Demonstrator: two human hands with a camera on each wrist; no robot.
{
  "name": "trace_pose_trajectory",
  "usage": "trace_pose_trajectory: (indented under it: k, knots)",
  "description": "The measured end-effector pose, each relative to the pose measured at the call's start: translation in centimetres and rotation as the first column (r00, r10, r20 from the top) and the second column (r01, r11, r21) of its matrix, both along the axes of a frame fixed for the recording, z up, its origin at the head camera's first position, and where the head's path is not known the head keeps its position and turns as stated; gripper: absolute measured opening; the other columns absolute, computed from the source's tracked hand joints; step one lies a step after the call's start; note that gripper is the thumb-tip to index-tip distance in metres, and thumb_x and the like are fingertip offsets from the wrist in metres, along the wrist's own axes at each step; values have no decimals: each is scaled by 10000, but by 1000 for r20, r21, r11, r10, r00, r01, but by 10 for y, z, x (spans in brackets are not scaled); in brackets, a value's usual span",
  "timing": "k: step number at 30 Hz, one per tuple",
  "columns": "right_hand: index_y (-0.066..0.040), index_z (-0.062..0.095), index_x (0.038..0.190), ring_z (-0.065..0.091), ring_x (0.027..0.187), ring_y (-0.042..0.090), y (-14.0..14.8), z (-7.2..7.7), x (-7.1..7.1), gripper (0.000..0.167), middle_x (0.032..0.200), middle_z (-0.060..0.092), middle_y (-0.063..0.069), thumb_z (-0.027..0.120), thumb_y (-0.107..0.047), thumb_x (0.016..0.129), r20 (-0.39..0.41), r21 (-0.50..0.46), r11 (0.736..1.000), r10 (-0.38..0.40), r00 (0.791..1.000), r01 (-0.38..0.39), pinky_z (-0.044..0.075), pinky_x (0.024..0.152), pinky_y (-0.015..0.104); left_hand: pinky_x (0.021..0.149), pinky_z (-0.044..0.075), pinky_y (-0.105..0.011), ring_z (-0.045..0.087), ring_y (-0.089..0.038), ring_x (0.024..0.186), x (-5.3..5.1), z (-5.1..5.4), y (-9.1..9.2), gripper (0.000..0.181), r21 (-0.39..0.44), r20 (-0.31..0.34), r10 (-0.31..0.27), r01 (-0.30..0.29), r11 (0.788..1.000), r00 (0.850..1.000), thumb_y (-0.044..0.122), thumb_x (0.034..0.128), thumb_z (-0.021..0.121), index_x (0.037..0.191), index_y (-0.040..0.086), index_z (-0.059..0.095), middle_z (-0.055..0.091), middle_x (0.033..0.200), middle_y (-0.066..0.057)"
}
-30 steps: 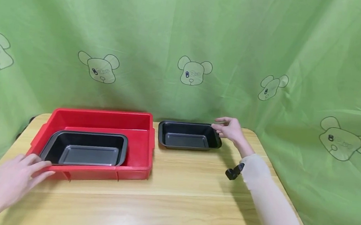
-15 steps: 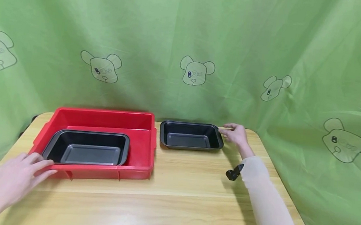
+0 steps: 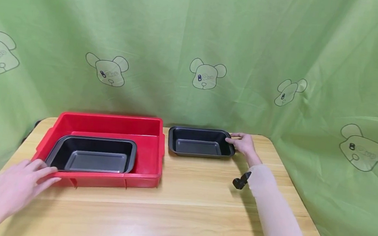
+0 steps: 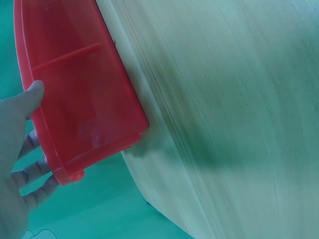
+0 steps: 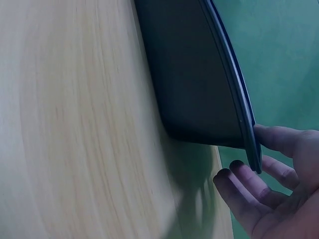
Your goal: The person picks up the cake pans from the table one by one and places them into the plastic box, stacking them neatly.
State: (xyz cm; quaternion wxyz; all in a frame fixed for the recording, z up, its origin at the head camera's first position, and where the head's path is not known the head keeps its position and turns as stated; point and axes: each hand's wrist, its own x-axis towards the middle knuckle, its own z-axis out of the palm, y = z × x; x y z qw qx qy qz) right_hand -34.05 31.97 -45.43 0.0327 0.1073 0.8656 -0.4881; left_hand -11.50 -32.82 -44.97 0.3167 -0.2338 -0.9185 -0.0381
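A red plastic bin [image 3: 145,148] stands on the left of the table, and a black loaf pan [image 3: 96,162] lies inside it. At the bin's front left corner my left hand [image 3: 14,187] grips the rim. In the left wrist view its thumb [image 4: 36,92] lies on the outer wall, with the fingers past the rim. A second loaf pan [image 3: 196,147], also black, sits on the table just right of the bin. My right hand [image 3: 245,146] holds that pan's right end. In the right wrist view the thumb is over the rim [image 5: 244,117] and the other fingers are below it.
A light wooden table [image 3: 170,217] bears everything. Close behind its far edge hangs a green curtain [image 3: 153,90] printed with bear heads, which also runs down both sides. A small black device [image 3: 240,181] is strapped to the right wrist.
My right hand drew back from the right pan's rim to the right, then came back and took hold of its end. My left hand stays on the bin's corner. The view shifted slightly.
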Motion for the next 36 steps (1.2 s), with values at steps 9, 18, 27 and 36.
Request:
trace_pose_trajectory:
  k: [9, 18, 27, 36]
  knots:
    - [97, 621, 1375, 611, 647, -61, 0, -8, -5, 528, 1029, 757, 173, 793, -144, 938, -64, 62, 998, 17, 998, -13, 521, 655, 111, 545, 441, -383, 525, -223, 674, -1, 0, 0, 911, 4, 3, 2, -2, 1000, 1000, 743, 1038, 145, 907, 134, 809, 623, 796, -13]
    - [76, 637, 1372, 611, 808, 12, 0, -10, -6, 522, 1368, 635, 335, 795, -141, 924, -60, 95, 995, 15, 998, -9, 489, 707, 97, 537, 438, -375, 529, -228, 663, 0, -1, 0, 889, 13, -24, -10, 10, 1000, 1000, 735, 1052, 169, 902, 136, 808, 621, 792, -9]
    - [117, 595, 1383, 622, 626, -16, 1, -7, 5, 536, 1246, 635, 310, 785, -64, 916, -10, 4, 1000, 7, 1000, -7, 560, 596, 176, 559, 455, -390, 538, -218, 694, 1, 1, 1, 936, -7, 27, 17, -17, 1000, 999, 752, 1029, 114, 913, 139, 811, 621, 798, -14]
    - [135, 539, 1406, 665, 641, 15, 2, -2, 17, 550, 1046, 645, 153, 757, -42, 933, 36, -75, 997, 2, 999, 0, 604, 621, 208, 552, 448, -391, 532, -222, 678, 1, 2, 1, 944, 1, 25, 14, -14, 1000, 1000, 747, 1029, 118, 907, 125, 817, 612, 786, -16]
